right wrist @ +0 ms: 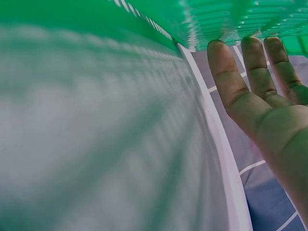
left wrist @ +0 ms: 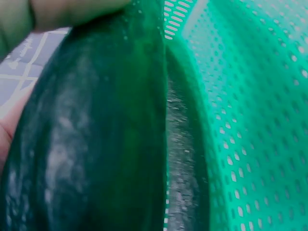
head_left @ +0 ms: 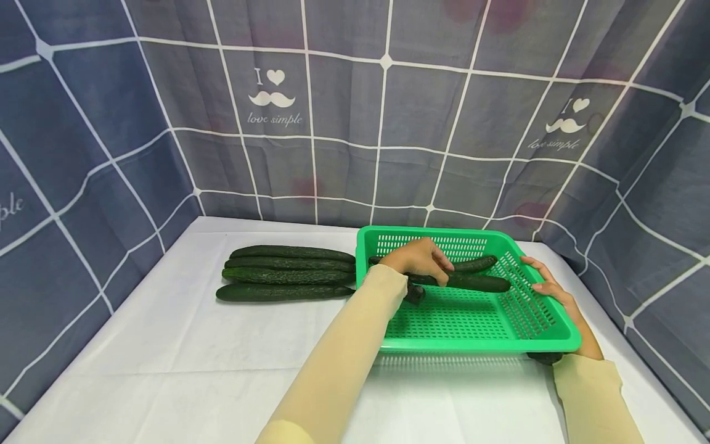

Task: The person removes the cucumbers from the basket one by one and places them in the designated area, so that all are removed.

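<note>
Right now I'm partway through moving cucumbers from the counter [head_left: 166, 345] into the green basket [head_left: 554, 336]. My left hand [head_left: 420, 260] is over the middle of the basket, fingers curled round a dark cucumber [head_left: 477, 282] near its left end, so that grip is closed on it. The cucumber lies across the basket, pointing right, low over the mesh floor; I can't tell whether it's resting there or just above it. A second cucumber [head_left: 474, 264] already sits just behind it, toward the far wall.

My right hand [head_left: 549, 290] is on the basket's right rim, fingers out fairly straight against the outside wall. It's steadying the basket, not gripping anything.

The rest of the pile [head_left: 288, 271] is on the counter just left of the basket, about four lying side by side.

So I'd say this is the set-down step. The next move probably calls for easing the cucumber down flat beside the other one and loosening my fingers without rolling it, then reaching left over the basket wall to the nearest one in the pile.
</note>
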### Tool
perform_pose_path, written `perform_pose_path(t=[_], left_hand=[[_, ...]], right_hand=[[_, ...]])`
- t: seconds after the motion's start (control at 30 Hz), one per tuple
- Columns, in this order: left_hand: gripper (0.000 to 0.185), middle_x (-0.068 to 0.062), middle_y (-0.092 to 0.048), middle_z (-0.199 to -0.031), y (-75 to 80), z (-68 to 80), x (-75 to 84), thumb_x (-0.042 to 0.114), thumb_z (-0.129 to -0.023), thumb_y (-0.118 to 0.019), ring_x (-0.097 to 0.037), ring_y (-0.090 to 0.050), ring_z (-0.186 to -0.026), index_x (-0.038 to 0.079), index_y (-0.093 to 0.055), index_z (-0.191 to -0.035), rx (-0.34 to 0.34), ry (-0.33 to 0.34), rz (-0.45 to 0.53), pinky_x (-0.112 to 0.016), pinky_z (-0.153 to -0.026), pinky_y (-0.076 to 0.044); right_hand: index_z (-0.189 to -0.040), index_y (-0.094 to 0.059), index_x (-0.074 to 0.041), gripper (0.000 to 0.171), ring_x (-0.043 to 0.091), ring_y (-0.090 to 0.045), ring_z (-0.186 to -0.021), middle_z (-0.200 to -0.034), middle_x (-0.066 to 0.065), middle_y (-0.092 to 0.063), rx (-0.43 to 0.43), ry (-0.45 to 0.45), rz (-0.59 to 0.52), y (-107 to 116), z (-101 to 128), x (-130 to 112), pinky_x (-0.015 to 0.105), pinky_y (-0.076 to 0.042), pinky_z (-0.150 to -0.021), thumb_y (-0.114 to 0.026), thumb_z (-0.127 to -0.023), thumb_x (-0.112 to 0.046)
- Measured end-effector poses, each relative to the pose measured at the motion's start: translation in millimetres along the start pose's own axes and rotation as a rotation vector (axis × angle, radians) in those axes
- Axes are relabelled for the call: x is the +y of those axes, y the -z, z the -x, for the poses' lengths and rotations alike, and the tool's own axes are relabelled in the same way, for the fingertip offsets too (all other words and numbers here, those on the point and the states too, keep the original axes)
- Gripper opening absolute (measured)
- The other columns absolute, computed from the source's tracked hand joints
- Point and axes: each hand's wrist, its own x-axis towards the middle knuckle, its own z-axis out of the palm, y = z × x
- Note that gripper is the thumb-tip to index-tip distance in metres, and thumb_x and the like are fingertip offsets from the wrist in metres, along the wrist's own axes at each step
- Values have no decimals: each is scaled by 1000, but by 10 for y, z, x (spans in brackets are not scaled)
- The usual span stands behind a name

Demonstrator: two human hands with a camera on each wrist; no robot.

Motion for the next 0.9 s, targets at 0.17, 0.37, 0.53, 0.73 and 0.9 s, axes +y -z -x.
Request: perform_pose_path(t=[0.17,0.37,0.53,0.73,0.9], left_hand=[[26,5,-80,-112,53,41,55,5,-89,-86,-9,-69,-103,16,-86,-114,25,-16,58,-31,-91,-58],[28,6,-80,-109,132,94,121,3,-86,-85,-7,-68,-101,14,-87,-111,48,-52,91,-26,-88,-57],[29,7,-80,-111,202,148,148,2,-87,-85,-7,-69,-100,14,-86,-113,42,-57,71,-25,-88,-57],[30,7,-79,-110,271,216,144,3,-87,-85,-7,-69,-98,14,-86,-115,34,-74,41,-25,-86,-57],[30,7,-79,-110,311,257,139,6,-87,-86,-7,-69,-98,16,-86,-116,49,-87,11,-25,-84,-58]], right_hand=[[-165,-40,-12,79,18,-61,-137,-157,3,-54,-27,23,-27,43,-43,-2,30,-54,-110,-8,-98,16],[-165,-38,-13,80,20,-59,-139,-156,2,-55,-35,18,-30,36,-45,2,32,-53,-111,-6,-98,16],[-165,-36,-11,79,21,-60,-139,-157,4,-55,-41,34,-52,5,-55,9,32,-52,-112,-5,-98,16],[-165,-34,-13,76,20,-60,-138,-156,2,-53,-7,22,3,-30,-29,-2,32,-54,-110,-7,-100,14],[-165,-34,-12,76,20,-59,-140,-157,3,-53,-18,25,-48,-37,-41,2,33,-53,-112,-5,-100,14]])
